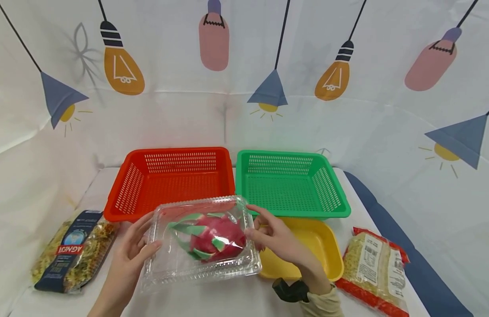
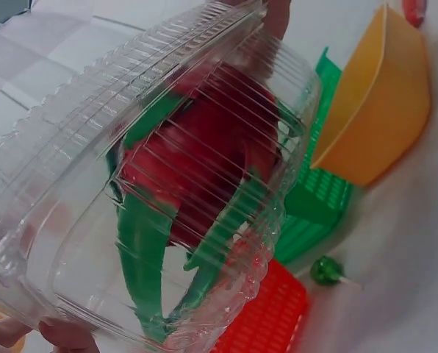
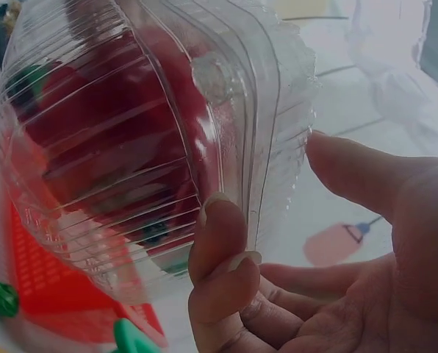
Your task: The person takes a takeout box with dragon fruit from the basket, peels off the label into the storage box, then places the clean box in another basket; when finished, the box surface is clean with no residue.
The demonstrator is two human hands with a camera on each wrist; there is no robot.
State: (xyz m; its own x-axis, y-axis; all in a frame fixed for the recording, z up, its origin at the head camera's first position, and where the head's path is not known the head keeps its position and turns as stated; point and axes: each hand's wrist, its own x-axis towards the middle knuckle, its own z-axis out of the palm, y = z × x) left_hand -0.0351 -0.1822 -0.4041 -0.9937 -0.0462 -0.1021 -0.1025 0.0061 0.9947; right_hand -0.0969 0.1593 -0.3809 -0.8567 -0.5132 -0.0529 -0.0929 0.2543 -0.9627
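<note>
A clear plastic clamshell box [image 1: 197, 276] is held up above the table, slightly tilted, its lid down. Inside lies a pink dragon fruit [image 1: 224, 235] with green leafy scales, seen through the plastic in all three views. My left hand [image 1: 131, 257] grips the box's left side, thumb on the near edge. On the opposite side, my right hand [image 1: 280, 242] pinches the rim. The right wrist view shows its curled fingers [image 3: 223, 243] against the wall and its thumb at the lid edge. Most of the left hand is outside the left wrist view.
Behind the box stand a red basket [image 1: 123, 180] and a green basket [image 1: 335, 189]. A yellow basin [image 1: 333, 246] sits by the right wrist. Pasta bags lie at left [image 1: 70, 251] and right [image 1: 373, 268]. The left wrist view shows a green lollipop [image 2: 325, 271] beside the baskets.
</note>
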